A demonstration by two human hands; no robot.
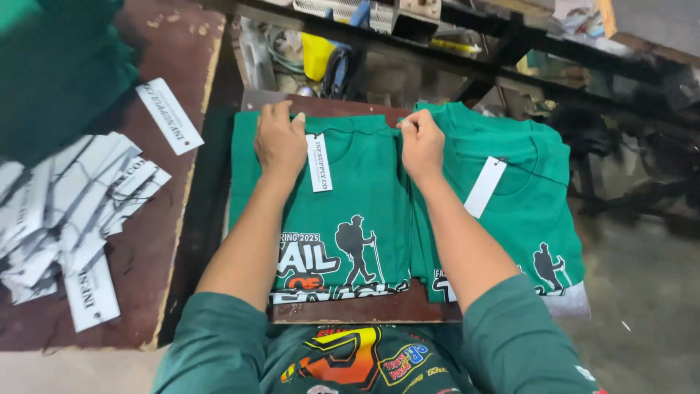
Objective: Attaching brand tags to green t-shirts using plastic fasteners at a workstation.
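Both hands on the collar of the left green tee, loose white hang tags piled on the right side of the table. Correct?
No. The head view shows the loose hang tags piled on the left. The left hand and right hand do rest on the collar of the left green tee.

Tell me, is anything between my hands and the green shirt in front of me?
Nothing visible. The left hand lies flat on the folded green shirt near its collar, beside the white hang tag. The right hand pinches the shirt's top right edge, next to a second green shirt.
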